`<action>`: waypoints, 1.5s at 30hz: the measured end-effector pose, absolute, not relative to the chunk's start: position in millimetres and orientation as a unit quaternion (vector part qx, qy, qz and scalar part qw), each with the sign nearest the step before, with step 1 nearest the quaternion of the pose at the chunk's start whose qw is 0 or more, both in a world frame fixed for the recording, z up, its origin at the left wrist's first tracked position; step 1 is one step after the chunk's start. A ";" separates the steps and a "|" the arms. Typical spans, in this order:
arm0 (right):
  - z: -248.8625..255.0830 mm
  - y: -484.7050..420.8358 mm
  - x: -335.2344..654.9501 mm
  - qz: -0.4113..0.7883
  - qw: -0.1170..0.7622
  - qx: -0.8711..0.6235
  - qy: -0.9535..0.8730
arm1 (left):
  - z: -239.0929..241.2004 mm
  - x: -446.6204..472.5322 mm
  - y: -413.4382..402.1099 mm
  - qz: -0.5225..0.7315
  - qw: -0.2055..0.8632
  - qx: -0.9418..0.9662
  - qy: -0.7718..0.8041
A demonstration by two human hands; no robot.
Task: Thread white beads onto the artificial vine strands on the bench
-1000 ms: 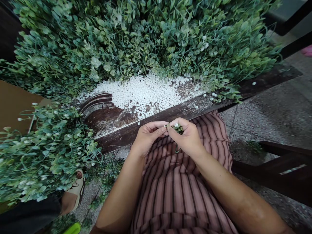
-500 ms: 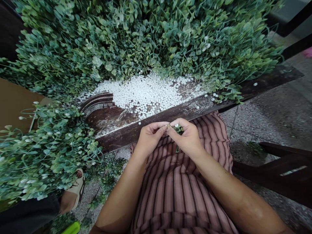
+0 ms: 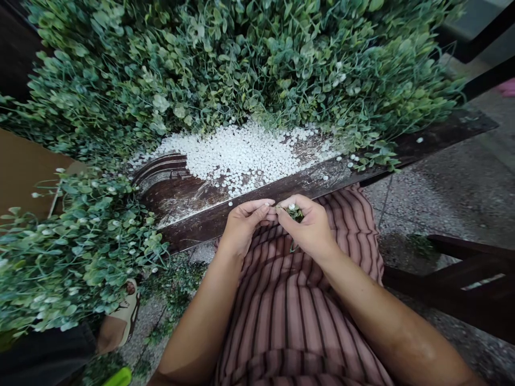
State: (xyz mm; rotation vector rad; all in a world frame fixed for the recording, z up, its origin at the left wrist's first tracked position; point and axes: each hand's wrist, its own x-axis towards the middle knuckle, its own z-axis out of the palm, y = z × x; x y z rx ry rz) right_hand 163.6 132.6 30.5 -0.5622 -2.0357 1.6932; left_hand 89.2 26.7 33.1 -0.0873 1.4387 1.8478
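Left hand [image 3: 246,221] with thumb shifted slightly left, grip pressed together, contents unclear, right hand [image 3: 309,222] pinching leafy sprig [image 3: 295,213] over lap [image 3: 293,305], beside near edge of tabletop [image 3: 193,228], white beads [image 3: 237,155] beyond, greenery [image 3: 241,59] crowding far side

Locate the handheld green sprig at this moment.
In the head view, the sprig is just right of centre, held in the right hand and partly hidden by it, above the striped clothing; the left hand is close by on the left.
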 end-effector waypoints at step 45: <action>26.3 136.8 162.9 0.577 0.228 -0.186 -0.762 | 35.9 91.5 33.7 0.704 0.356 0.022 0.615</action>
